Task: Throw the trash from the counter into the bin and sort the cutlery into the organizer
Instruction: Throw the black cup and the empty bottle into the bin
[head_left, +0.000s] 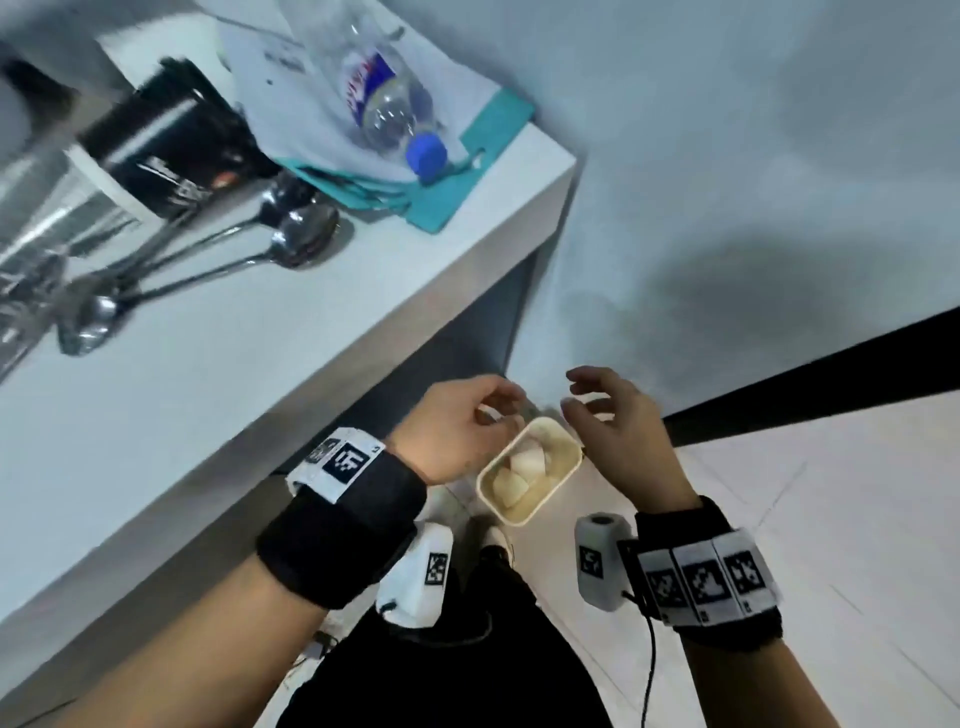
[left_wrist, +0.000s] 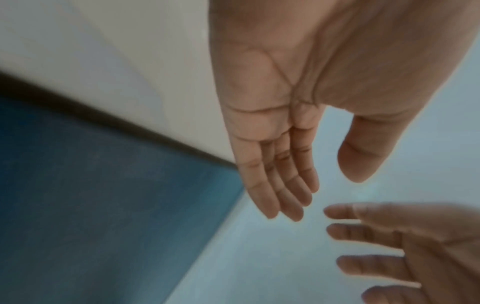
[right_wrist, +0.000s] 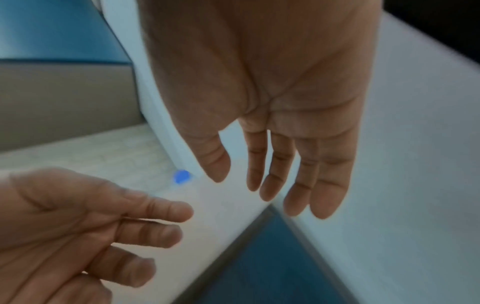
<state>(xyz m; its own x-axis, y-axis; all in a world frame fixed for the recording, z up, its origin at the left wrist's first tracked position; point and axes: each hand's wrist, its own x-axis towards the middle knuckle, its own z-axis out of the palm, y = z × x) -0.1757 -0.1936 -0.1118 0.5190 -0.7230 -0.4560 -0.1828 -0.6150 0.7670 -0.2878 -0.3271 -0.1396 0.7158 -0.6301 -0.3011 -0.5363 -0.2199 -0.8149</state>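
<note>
Two grips spread, left hand (head_left: 457, 431), right hand (head_left: 618, 431), above bin (head_left: 563, 470), beside counter edge (head_left: 363, 374).

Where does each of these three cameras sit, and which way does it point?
Head: on the head, looking down at both wrists, the bin, the counter.
Left wrist: on the wrist, looking along the open left hand.
Right wrist: likewise, along the open right hand.
Shared: each wrist view also shows the other hand; the bottle's blue cap shows in head and right.

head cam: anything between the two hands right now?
In the head view a cream bin with pale scraps inside shows between the left hand and right hand, lower down by the floor. Both wrist views show only bare space between the fingers.
</note>
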